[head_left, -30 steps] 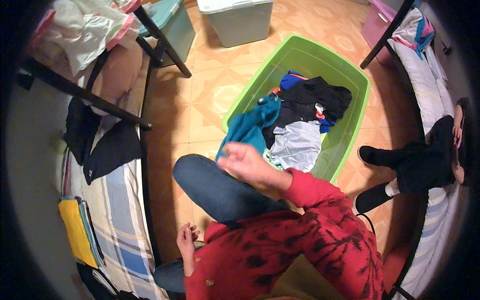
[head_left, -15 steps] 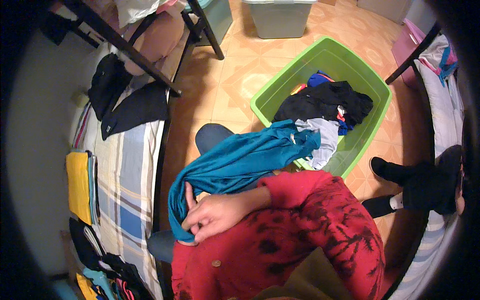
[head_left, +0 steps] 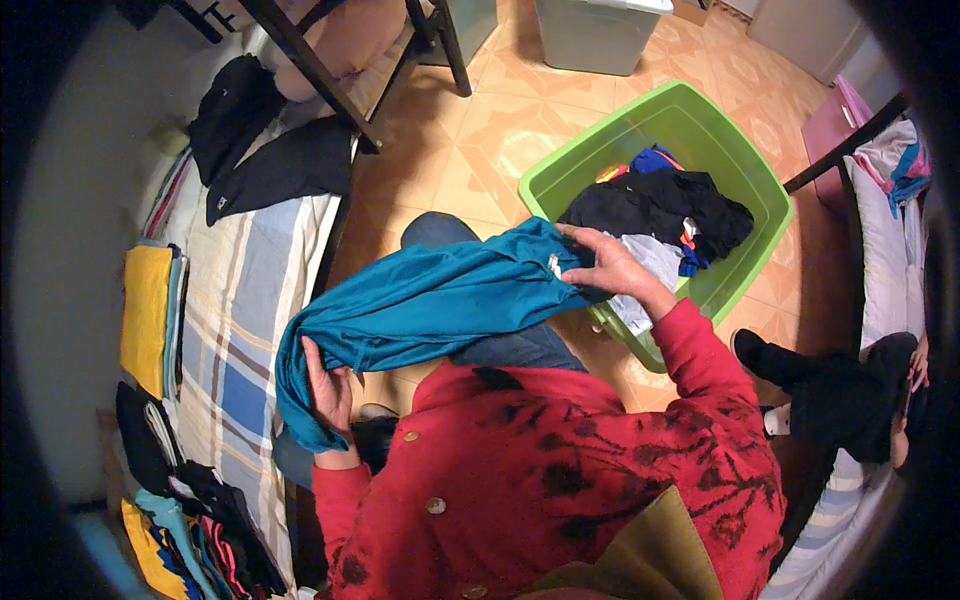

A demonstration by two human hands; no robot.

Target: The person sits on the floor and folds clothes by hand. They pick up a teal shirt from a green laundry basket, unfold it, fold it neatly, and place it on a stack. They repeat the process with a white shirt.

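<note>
A teal shirt (head_left: pixel 430 300) stretches across my lap, held up between both hands. My left hand (head_left: pixel 328 385) has the lower end, with cloth draped over its fingers and the thumb showing. At the other end, my right hand (head_left: pixel 615 268) pinches the edge beside a small white label. Just beyond the right hand is a green plastic tub (head_left: pixel 745 140). Inside it lie black clothes (head_left: pixel 660 210), a light grey garment (head_left: pixel 655 262) partly behind my right hand, and some blue cloth (head_left: pixel 655 158).
To my left is a bed with a striped sheet (head_left: pixel 250 330), bearing black garments (head_left: pixel 285 170), a yellow folded cloth (head_left: pixel 147 320) and a clothes pile (head_left: pixel 200 530). A dark metal frame (head_left: pixel 320 80) stands beyond. Another person's dark-clothed leg (head_left: pixel 830 385) is at right. A grey bin (head_left: pixel 600 40) stands ahead.
My right hand has moved from beside my left hand to the shirt's far end and taken hold there. The shirt is now lifted and pulled straighter, away from the tub's edge.
</note>
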